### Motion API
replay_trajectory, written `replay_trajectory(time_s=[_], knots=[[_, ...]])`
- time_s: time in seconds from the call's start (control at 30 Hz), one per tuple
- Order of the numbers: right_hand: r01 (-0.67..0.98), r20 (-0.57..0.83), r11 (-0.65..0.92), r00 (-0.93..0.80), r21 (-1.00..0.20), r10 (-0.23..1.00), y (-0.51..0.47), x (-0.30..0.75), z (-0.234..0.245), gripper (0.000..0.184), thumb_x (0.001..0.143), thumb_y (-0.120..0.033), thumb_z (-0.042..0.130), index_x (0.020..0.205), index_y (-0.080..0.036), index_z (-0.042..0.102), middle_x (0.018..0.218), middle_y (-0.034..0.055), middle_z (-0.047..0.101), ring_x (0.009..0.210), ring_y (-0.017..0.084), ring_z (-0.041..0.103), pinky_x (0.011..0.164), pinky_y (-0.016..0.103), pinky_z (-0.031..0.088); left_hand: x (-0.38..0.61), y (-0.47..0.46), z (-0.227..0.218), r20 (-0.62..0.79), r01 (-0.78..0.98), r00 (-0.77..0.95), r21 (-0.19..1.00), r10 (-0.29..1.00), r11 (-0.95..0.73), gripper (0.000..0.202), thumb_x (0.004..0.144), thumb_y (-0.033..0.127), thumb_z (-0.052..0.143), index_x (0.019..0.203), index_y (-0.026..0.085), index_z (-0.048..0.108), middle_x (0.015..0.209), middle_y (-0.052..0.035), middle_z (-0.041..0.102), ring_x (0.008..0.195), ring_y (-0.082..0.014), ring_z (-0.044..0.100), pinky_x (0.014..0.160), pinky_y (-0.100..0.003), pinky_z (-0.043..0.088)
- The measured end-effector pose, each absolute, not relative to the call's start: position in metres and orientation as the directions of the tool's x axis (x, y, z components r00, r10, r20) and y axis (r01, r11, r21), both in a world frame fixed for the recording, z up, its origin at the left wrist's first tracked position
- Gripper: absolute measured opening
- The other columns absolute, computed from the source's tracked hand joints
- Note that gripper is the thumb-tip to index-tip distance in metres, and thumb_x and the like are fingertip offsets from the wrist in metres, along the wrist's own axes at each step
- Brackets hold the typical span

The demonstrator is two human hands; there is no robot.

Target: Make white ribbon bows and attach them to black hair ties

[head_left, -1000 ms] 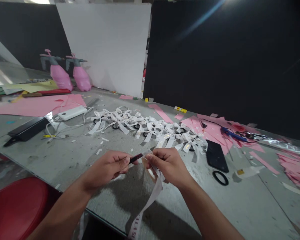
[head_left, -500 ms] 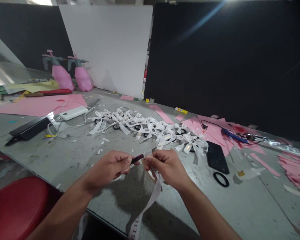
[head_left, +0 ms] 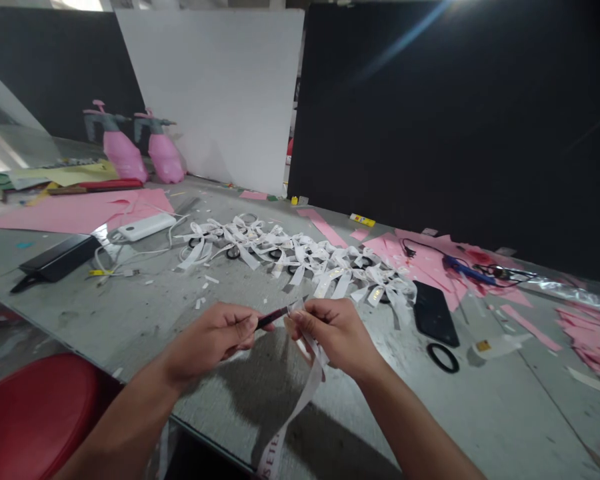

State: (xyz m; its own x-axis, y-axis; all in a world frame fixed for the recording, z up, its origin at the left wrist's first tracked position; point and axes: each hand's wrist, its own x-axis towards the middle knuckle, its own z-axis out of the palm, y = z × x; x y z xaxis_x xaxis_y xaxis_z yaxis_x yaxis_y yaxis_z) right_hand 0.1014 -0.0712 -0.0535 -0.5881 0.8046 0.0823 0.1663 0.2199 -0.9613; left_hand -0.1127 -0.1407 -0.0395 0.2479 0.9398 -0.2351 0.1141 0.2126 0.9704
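Observation:
My left hand [head_left: 220,337] is closed, pinching one end of a narrow black band [head_left: 274,319] that looks like a hair tie pulled straight. Its other end runs into a white ribbon [head_left: 307,393] at my right fingers. My right hand [head_left: 337,333] is closed on this ribbon, which loops beneath the fingers and hangs to the table's front edge, printed letters showing low down. Where band and ribbon meet is partly hidden by my fingers. Just beyond the hands lies a row of white ribbon bows [head_left: 300,257] on black hair ties.
On the right are a black phone [head_left: 435,313], a loose black hair tie [head_left: 443,358], a small bottle [head_left: 500,345] and a blue-handled tool [head_left: 467,271]. Pink spray bottles [head_left: 165,157], a white power strip [head_left: 147,227] and a black stand [head_left: 55,260] are left. A red stool [head_left: 35,413] stands beside the table.
My left hand has shifted slightly left, and more of the black band shows between the hands. My right hand stays nearly still with the ribbon.

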Motion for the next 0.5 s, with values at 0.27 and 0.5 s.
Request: replay_trajectory(time_s=[0.27, 0.5], knots=[[0.093, 0.088, 0.171, -0.573, -0.981, 0.815, -0.070, 0.102, -0.053, 0.037, 0.090, -0.043, 0.063, 0.065, -0.017, 0.068, 0.053, -0.0003, 0.058, 0.043, 0.010, 0.047, 0.042, 0.021, 0.033, -0.113, -0.141, -0.041, -0.245, 0.098, 0.264, 0.969, 0.933, 0.226, 0.053, 0.084, 0.058, 0.057, 0.099, 0.007, 0.066, 0.054, 0.0073, 0.035, 0.044, -0.0053, 0.024, 0.042, -0.021, 0.013], [0.068, 0.063, 0.120, -0.556, -0.990, 0.829, -0.071, 0.101, -0.050, 0.040, 0.087, -0.048, 0.066, 0.063, -0.017, 0.066, 0.053, -0.0006, 0.057, 0.041, 0.010, 0.047, 0.041, 0.021, 0.035, -0.135, -0.146, -0.041, -0.245, 0.045, 0.078, 0.969, 0.966, 0.242, 0.055, 0.085, 0.058, 0.058, 0.109, 0.008, 0.062, 0.056, 0.0087, 0.034, 0.042, -0.0040, 0.020, 0.041, -0.020, 0.009]])
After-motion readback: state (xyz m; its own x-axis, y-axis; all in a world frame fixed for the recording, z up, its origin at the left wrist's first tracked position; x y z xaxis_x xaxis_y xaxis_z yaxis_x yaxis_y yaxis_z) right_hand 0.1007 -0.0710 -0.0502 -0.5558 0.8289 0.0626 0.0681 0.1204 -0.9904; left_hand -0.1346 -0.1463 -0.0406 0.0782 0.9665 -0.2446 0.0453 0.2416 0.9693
